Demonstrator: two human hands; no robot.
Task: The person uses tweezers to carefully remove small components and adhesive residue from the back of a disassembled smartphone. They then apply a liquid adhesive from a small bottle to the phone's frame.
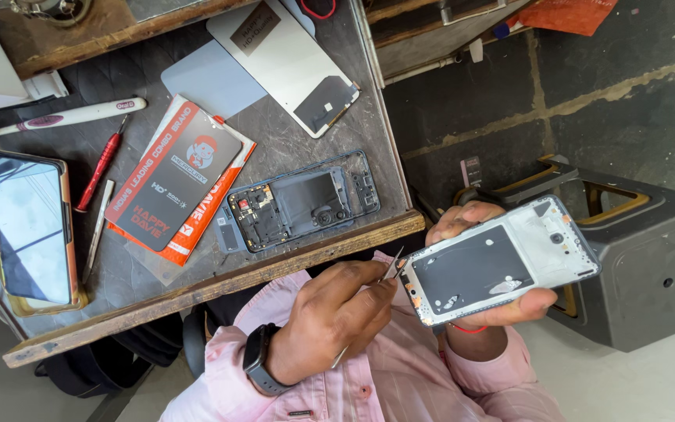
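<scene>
The tabletop [291,148] serves as the parts bay. It carries one intact phone [29,227] lying screen up at the left edge, one white panel [287,59] at the far side, one orange and black flat package [177,180], and one opened phone body [298,205] near the front edge with its circuitry exposed.

The second housing, a pale phone frame [498,262], is off the tabletop and held over the lap. The right hand [509,309] cradles it from behind, fingers closed on its long edges, apparently to keep the inner face up and steady.

The left hand [333,312], with a wristwatch [258,359], has its fingers pinched narrow on a thin metal tool [391,270]. The tip meets the frame's near corner, a grip suited to fine work.

Loose tools lie together left of the package, within reach:
- one toothbrush [64,119]
- one red screwdriver [101,166]
- one silver probe [98,230]

Count: two open housings, one whole phone, two thin metal tools.
</scene>
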